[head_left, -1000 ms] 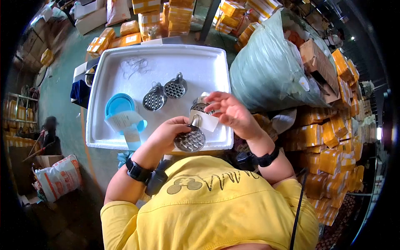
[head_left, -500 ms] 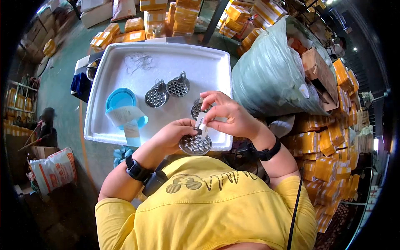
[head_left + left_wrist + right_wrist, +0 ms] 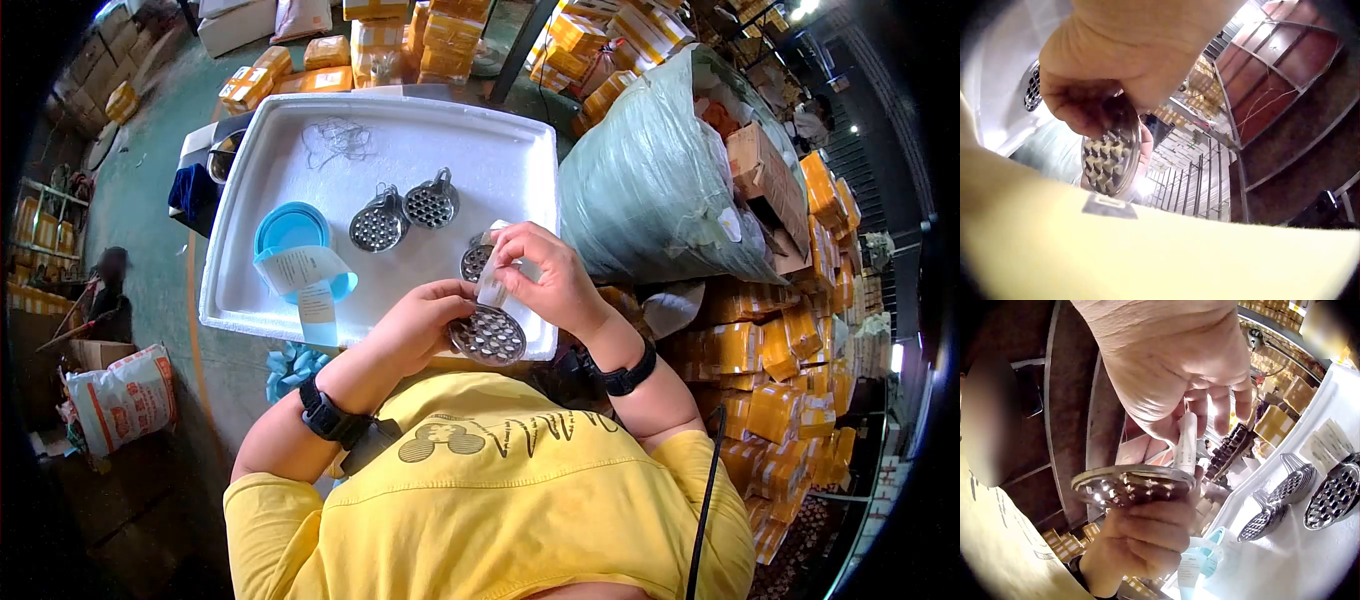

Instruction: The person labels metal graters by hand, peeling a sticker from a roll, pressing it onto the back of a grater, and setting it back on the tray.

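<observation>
My left hand grips a round metal grater by its handle end. The raised teeth show on its face in the left wrist view. From the right, my right hand pinches a white paper label between thumb and fingers, right at the grater's handle. In the right wrist view the label looks folded into a narrow upright strip above the grater's rim. Beyond my right fingers lies another grater, with white labels by it.
A white foam tray spans the front. In it lie two stacks of graters, a light-blue tape roll with a printed label strip, and thin loose strands. A big greenish plastic sack and taped parcels stand right.
My right hand has gone from spread fingers beside the flat label to pinching it, now folded narrow at the grater's handle. My left hand and the grater have shifted slightly right.
</observation>
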The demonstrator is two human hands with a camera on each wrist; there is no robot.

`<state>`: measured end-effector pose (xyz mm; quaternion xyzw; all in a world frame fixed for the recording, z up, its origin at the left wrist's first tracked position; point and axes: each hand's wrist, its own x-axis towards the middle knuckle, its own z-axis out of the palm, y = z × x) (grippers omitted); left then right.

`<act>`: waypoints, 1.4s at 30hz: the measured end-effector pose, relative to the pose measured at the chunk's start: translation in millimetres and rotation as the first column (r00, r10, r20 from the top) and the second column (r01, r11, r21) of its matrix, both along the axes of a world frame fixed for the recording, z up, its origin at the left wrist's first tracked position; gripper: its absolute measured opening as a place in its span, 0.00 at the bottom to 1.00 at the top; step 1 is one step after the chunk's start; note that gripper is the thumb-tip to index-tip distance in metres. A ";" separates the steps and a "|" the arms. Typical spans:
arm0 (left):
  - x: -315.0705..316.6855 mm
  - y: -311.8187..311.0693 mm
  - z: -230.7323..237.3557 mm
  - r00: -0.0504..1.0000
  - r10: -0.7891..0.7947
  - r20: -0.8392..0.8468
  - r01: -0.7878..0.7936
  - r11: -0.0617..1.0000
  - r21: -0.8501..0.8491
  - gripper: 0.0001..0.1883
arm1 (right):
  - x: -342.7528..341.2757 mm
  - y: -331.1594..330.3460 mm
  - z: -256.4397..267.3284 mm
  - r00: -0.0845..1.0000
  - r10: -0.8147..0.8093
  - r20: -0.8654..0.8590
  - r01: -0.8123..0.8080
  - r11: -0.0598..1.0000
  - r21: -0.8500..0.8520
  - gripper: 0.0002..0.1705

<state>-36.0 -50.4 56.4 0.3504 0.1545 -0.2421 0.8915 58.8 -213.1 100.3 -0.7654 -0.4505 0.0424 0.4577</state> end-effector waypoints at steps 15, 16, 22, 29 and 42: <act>0.1 -5.1 2.1 0.996 0.042 0.085 -0.052 0.991 0.120 0.07 | -9.0 5.0 5.4 0.983 -0.104 0.149 0.108 0.994 -0.025 0.06; 0.3 -4.6 0.9 0.995 0.045 0.088 -0.056 0.990 0.127 0.07 | -9.7 5.5 6.7 0.981 -0.106 0.162 0.112 0.993 -0.029 0.06; 1.8 -8.0 -1.1 0.988 0.077 0.137 -0.108 0.965 0.237 0.07 | -11.3 5.3 11.1 0.985 -0.097 0.139 0.110 0.990 -0.092 0.08; 4.4 -3.0 1.7 0.972 0.113 0.207 -0.178 0.926 0.333 0.08 | -5.3 0.2 -13.0 0.939 -0.104 -0.328 0.176 0.964 0.199 0.32; 2.8 -6.3 6.9 0.978 0.097 0.186 -0.155 0.931 0.331 0.07 | -11.7 -0.8 -16.5 0.710 -0.050 -0.702 0.146 0.986 0.078 0.10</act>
